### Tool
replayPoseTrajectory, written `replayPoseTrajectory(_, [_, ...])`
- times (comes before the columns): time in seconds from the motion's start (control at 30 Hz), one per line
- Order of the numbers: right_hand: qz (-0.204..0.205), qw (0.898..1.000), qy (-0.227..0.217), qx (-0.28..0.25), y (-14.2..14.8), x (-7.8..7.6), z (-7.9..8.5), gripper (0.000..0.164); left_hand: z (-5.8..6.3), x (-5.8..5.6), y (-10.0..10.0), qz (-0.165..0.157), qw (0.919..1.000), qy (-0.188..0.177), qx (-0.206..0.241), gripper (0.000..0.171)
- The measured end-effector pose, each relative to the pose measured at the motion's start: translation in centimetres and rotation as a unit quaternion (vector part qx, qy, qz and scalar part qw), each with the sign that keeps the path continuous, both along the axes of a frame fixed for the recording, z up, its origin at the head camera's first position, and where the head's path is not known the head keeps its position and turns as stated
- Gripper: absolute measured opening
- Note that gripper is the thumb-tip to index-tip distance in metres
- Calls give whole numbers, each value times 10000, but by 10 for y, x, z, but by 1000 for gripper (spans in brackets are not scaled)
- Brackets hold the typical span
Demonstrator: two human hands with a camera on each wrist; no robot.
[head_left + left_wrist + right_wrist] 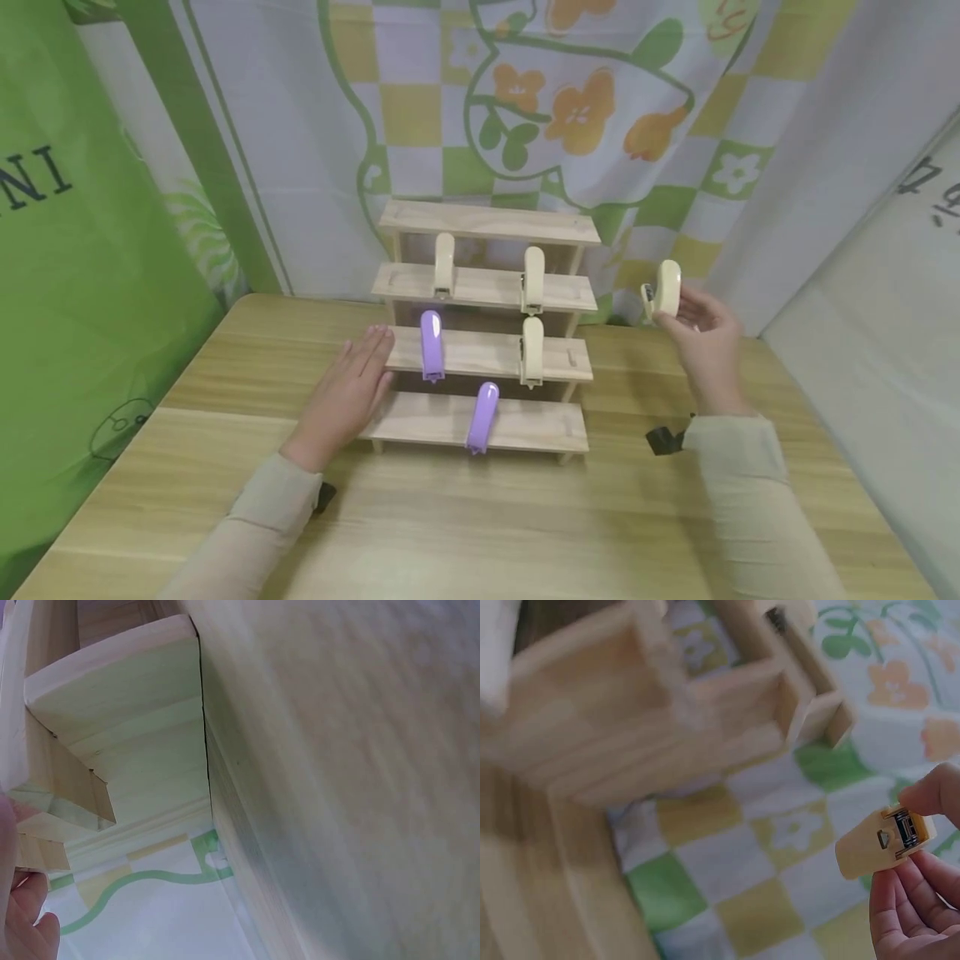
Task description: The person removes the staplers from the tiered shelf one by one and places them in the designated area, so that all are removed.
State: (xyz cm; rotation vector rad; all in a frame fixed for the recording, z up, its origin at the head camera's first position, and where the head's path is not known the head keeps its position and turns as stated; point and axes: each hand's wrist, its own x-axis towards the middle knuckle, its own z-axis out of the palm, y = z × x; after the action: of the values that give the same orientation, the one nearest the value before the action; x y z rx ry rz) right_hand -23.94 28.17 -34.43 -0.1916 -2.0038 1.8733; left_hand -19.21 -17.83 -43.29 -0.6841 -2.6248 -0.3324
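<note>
My right hand [707, 346] pinches a cream stapler [667, 287] between thumb and fingers, raised to the right of a four-tier wooden stand [487, 220]. In the right wrist view the stapler's [866, 844] metal end faces the camera. My left hand [347, 396] rests with extended fingers against the left end of the stand's second tier from the bottom. That tier carries a purple stapler [432, 346] and a cream stapler [532, 352]. One tier up are two cream staplers, a left one [444, 265] and a right one [533, 279]. Another purple stapler [482, 418] lies tilted on the lowest tier.
The stand is on a wooden table [480, 525], close to a patterned curtain [420, 117] behind. A green cloth [82, 250] hangs on the left and a white one [885, 317] on the right. A black piece [663, 442] shows beside the right sleeve.
</note>
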Motion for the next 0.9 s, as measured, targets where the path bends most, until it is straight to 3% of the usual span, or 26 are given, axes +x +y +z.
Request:
replayPoseTrajectory(0.13, [-16, 9969, -444, 648, 19, -4, -19, 50, 0, 1, 1, 12, 10000, -37, -34, 59])
replayPoseTrajectory(0.33, [120, 9806, -996, 1686, 42, -11, -44, 62, 2, 1, 2, 28, 10000, 28, -37, 59])
replayPoseTrajectory(0.63, [425, 9727, -1263, 1901, 63, -17, -77, 62, 3, 2, 2, 42, 9999, -75, -73, 59])
replayPoseTrajectory(0.9, [554, 9635, -1492, 2150, 68, -20, -87, 63, 3, 2, 2, 94, 9998, -139, -83, 59])
